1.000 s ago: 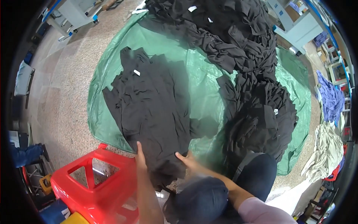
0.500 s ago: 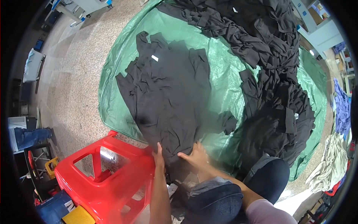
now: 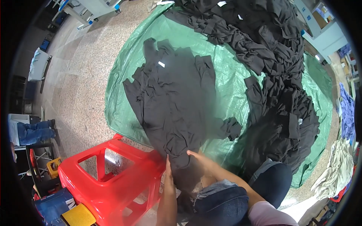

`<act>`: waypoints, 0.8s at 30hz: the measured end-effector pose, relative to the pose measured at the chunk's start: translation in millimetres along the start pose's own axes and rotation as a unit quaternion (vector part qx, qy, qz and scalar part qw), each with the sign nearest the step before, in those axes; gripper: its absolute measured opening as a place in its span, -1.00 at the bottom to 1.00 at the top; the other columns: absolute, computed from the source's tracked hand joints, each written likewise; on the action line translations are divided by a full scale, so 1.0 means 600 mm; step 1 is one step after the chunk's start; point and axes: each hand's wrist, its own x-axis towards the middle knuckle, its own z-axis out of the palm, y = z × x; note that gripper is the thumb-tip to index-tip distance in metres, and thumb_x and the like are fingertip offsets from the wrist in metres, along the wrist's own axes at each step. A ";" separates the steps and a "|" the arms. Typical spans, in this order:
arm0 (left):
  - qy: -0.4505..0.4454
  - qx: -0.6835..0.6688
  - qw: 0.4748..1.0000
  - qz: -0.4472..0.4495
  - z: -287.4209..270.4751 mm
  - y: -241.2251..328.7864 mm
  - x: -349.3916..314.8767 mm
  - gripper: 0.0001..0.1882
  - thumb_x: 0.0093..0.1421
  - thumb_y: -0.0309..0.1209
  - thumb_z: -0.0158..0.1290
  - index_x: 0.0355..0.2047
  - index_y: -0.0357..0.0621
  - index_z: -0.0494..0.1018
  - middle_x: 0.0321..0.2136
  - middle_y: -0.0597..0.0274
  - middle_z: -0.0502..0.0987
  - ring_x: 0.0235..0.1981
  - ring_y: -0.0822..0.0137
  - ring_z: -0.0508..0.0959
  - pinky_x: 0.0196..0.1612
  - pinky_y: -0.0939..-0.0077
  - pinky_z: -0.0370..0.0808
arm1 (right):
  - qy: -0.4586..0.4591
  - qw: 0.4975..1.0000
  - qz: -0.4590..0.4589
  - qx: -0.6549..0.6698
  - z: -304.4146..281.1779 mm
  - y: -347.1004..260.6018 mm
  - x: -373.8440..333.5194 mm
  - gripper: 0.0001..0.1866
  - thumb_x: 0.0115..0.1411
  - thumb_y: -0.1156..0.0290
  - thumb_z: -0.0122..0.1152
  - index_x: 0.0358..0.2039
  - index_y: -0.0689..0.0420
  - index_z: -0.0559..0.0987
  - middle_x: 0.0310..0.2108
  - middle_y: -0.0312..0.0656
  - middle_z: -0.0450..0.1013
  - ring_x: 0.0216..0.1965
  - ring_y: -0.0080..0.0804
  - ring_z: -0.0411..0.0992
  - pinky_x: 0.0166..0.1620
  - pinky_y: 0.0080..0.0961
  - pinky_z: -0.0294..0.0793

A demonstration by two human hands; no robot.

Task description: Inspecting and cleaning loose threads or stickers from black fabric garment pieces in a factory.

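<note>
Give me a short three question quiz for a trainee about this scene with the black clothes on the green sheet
1. True or false: the black garment lies spread on the green tarp.
2. What stands left of the left hand? A) red plastic stool B) metal bucket C) wooden crate
3. Fill in: the right hand touches the garment's near ____.

Key:
1. True.
2. A, the red plastic stool.
3. Edge; both hands rest at its near end, and whether either grips the cloth cannot be told.

One green tarp [image 3: 226,75] carries three dark heaps of black garments [image 3: 177,105]. One red plastic stool [image 3: 113,180] stands at its near-left edge. Two hands show.
</note>
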 end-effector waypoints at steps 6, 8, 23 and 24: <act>-0.041 -0.194 0.979 -0.043 0.112 0.204 -0.033 -0.42 0.35 0.00 -0.27 0.21 -0.14 0.21 0.09 0.11 0.38 0.03 0.16 0.45 0.11 0.30 0.42 | 0.012 0.962 -0.186 -0.199 0.121 -0.233 -0.162 -0.15 -0.06 0.11 0.40 0.18 0.23 0.29 0.04 -0.09 0.39 0.07 -0.30 0.35 0.11 -0.41 0.35; -0.063 -0.195 0.979 -0.027 0.195 0.339 -0.064 -0.42 0.34 0.01 -0.27 0.17 -0.15 0.25 0.05 0.14 0.41 0.01 0.20 0.46 0.08 0.32 0.42 | -0.041 0.958 -0.217 -0.183 0.145 -0.309 -0.225 -0.33 -0.04 0.17 0.39 0.06 0.19 0.39 -0.08 -0.16 0.43 -0.04 -0.37 0.39 0.01 -0.44 0.41; -0.364 0.090 0.885 0.277 0.231 0.572 -0.465 -0.48 0.38 -0.16 -0.26 0.19 -0.27 0.24 0.18 0.02 0.30 0.17 0.22 0.34 0.18 0.39 0.31 | -0.350 0.849 -0.379 -0.113 0.286 -0.292 -0.804 -0.53 0.23 0.37 0.21 0.11 0.22 0.36 -0.07 -0.26 0.43 -0.13 -0.68 0.40 -0.11 -0.75 0.43; -0.420 0.115 0.867 0.241 0.195 0.397 -0.571 -0.50 0.37 -0.18 -0.24 0.18 -0.27 0.25 0.18 0.01 0.31 0.17 0.22 0.34 0.17 0.38 0.32 | -0.384 0.826 -0.404 -0.090 0.216 -0.278 -0.848 -0.53 0.27 0.38 0.15 0.16 0.22 0.33 -0.02 -0.23 0.42 -0.09 -0.68 0.40 -0.07 -0.75 0.43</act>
